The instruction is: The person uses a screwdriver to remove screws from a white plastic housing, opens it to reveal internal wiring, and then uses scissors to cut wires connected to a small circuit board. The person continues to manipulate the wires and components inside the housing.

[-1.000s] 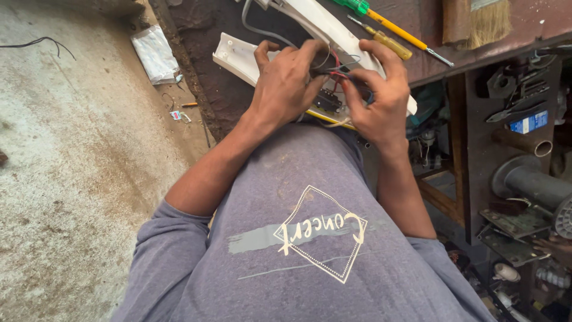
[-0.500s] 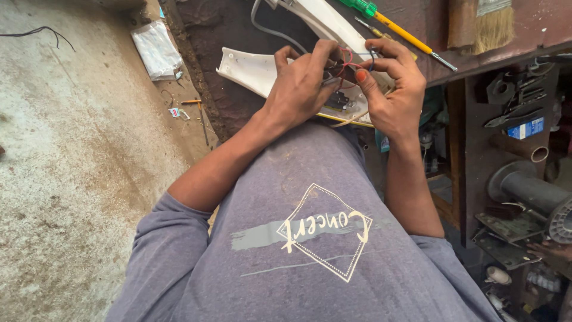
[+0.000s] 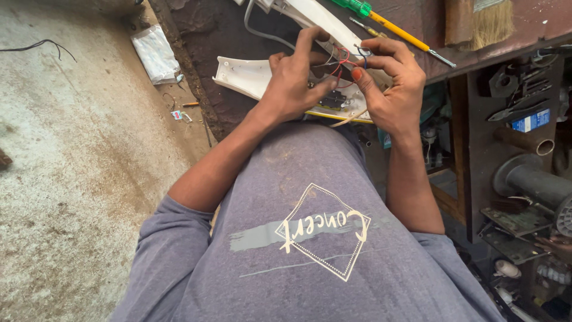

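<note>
Both my hands are up at the wires of an opened white plastic casing, on the bench edge above my lap.

My left hand (image 3: 295, 83) curls over the white casing (image 3: 250, 77), forefinger raised, thumb pressing down by the small dark part inside; I cannot tell whether those fingers pinch a wire. My right hand (image 3: 390, 83) has forefinger and thumb nipped nearly together on the thin red and blue wires (image 3: 345, 59), the other fingers loosely bent. The casing lies open side up on the dark rusty bench (image 3: 208, 36), touching both hands. Just beyond it lie a yellow screwdriver with a green handle (image 3: 387, 27) and a bristle brush (image 3: 482, 21), apart from my fingers.
</note>
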